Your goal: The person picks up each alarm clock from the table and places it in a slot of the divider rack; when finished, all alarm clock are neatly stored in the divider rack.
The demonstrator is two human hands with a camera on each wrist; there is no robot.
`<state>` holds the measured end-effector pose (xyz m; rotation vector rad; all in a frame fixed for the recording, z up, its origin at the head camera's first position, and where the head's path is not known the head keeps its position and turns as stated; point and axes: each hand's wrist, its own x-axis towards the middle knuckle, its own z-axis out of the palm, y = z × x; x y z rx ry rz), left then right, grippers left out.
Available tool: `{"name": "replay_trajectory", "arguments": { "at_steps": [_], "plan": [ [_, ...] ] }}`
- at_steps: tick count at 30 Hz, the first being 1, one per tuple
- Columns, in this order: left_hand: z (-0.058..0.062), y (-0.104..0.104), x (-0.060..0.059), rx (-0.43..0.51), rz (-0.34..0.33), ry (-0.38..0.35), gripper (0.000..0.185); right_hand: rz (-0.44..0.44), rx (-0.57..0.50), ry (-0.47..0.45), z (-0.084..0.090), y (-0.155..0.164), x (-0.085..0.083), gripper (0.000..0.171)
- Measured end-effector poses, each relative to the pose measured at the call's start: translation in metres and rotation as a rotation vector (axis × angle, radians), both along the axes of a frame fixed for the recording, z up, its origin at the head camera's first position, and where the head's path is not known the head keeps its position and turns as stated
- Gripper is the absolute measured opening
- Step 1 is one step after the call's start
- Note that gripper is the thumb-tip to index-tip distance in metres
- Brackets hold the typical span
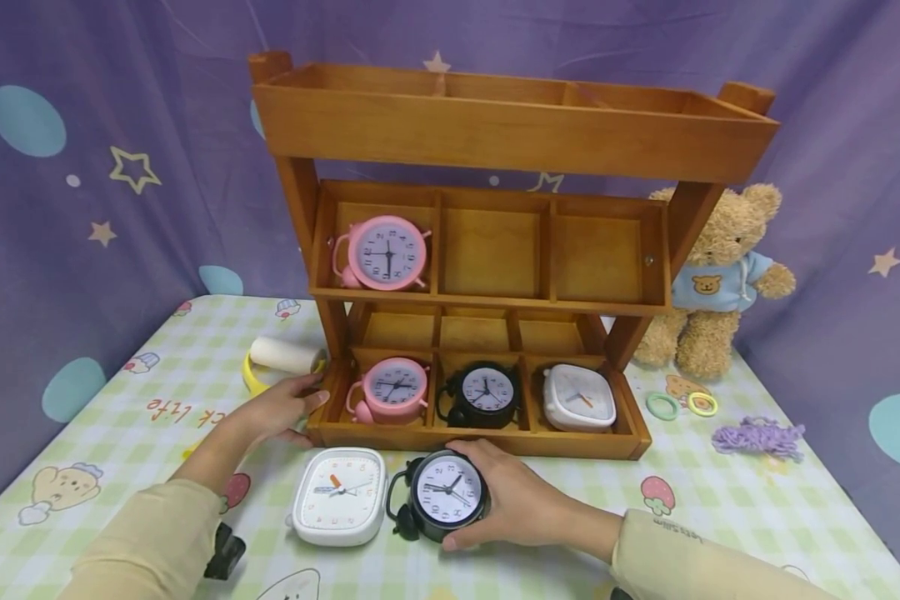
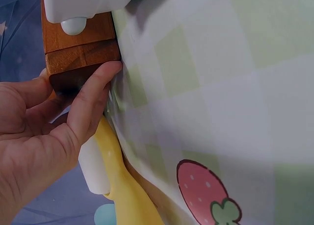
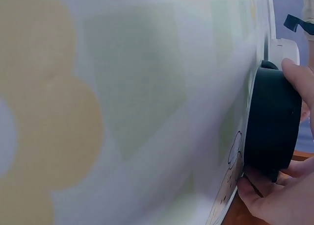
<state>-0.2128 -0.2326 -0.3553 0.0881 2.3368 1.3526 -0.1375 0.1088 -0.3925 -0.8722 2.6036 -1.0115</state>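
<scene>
My right hand (image 1: pixel 513 500) grips a black twin-bell alarm clock (image 1: pixel 447 492) from its right side, thumb and fingers curled round the casing. The clock lies face up on the cloth, its bells and handle pointing left; the right wrist view shows its dark side wall (image 3: pixel 272 119) between thumb and fingers. Just left of it lies a white square alarm clock (image 1: pixel 340 497), face up. My left hand (image 1: pixel 281 410) touches the front left corner of a wooden shelf rack (image 1: pixel 487 442), fingers fairly straight against its end in the left wrist view.
The rack's bottom row holds a pink clock (image 1: pixel 395 385), a black clock (image 1: pixel 487 389) and a white clock (image 1: pixel 583 400). Another pink clock (image 1: pixel 387 252) sits above. A lint roller (image 1: pixel 281 356) lies left; a teddy bear (image 1: pixel 708 283), hair ties (image 1: pixel 662 407) and purple yarn (image 1: pixel 759 437) are right.
</scene>
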Motion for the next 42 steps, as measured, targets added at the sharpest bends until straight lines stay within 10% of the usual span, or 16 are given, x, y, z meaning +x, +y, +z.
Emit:
{"name": "replay_trajectory", "arguments": {
  "at_steps": [24, 42],
  "plan": [
    [0.001, 0.000, 0.000, -0.007, -0.002, 0.004, 0.060, -0.004, -0.073, 0.014, 0.018, 0.015, -0.001, 0.100],
    [0.001, 0.001, 0.000, -0.011, -0.001, -0.001, 0.061, 0.008, -0.058, 0.151, 0.078, 0.049, -0.008, 0.104]
  ]
}}
